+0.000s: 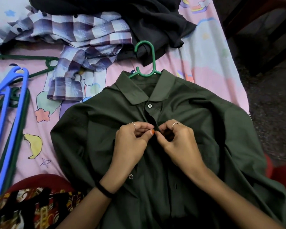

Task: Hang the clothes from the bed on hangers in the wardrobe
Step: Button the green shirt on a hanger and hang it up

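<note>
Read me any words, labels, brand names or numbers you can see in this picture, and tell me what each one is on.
None can be read.
The dark green shirt shows no label or logo.
The bedsheet carries only cartoon drawings, no lettering.
The green hanger shows no marking.

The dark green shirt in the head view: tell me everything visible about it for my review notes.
The dark green shirt lies front up on the pink printed bedsheet, collar toward the far side. It looks like smooth woven cloth, creased, with a pointed collar and pale buttons. The top button is fastened; a lower one sits unfastened. A green plastic hanger is inside it, hook poking out of the collar. The left hand and right hand pinch the placket at the second button.
</note>
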`<state>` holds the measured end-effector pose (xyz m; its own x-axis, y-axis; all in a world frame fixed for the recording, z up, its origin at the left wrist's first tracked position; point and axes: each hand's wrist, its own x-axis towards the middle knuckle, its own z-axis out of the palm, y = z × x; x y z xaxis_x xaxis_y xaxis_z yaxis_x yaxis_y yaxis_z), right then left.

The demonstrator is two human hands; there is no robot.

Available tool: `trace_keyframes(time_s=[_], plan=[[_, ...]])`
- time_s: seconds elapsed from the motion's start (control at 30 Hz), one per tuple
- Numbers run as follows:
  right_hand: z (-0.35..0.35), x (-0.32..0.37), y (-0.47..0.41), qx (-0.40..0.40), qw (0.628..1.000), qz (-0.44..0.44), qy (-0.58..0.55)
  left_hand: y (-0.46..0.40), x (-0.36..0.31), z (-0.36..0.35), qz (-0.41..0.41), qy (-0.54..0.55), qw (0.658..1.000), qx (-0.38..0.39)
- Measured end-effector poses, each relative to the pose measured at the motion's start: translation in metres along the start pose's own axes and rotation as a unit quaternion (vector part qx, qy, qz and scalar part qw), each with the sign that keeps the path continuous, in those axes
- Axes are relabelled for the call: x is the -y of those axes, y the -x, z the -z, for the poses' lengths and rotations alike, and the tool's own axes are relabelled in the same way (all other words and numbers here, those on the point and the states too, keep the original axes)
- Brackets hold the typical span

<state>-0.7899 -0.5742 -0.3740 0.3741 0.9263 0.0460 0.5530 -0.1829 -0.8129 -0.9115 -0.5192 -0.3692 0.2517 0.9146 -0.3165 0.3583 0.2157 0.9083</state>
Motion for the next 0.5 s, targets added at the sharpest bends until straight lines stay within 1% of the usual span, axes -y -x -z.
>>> trace_keyframes(time_s=[0.17, 0.33, 0.43, 0.5], plan=[[-0.001, -0.002, -0.001, 0.007, 0.997, -0.047, -0.068, -0.002, 0.0, 0.0, 0.022, 0.052, 0.998, 0.01], [0.001, -0.003, -0.002, 0.037, 0.986, -0.091, -0.133, -0.005, 0.004, -0.002, 0.043, 0.109, 0.993, 0.013], [0.002, -0.004, -0.004, 0.052, 0.979, -0.1, -0.171, -0.008, 0.005, -0.003, 0.039, 0.123, 0.992, 0.015], [0.002, -0.004, -0.007, 0.058, 0.969, -0.111, -0.215, -0.011, 0.005, -0.005, 0.035, 0.123, 0.992, 0.015]])
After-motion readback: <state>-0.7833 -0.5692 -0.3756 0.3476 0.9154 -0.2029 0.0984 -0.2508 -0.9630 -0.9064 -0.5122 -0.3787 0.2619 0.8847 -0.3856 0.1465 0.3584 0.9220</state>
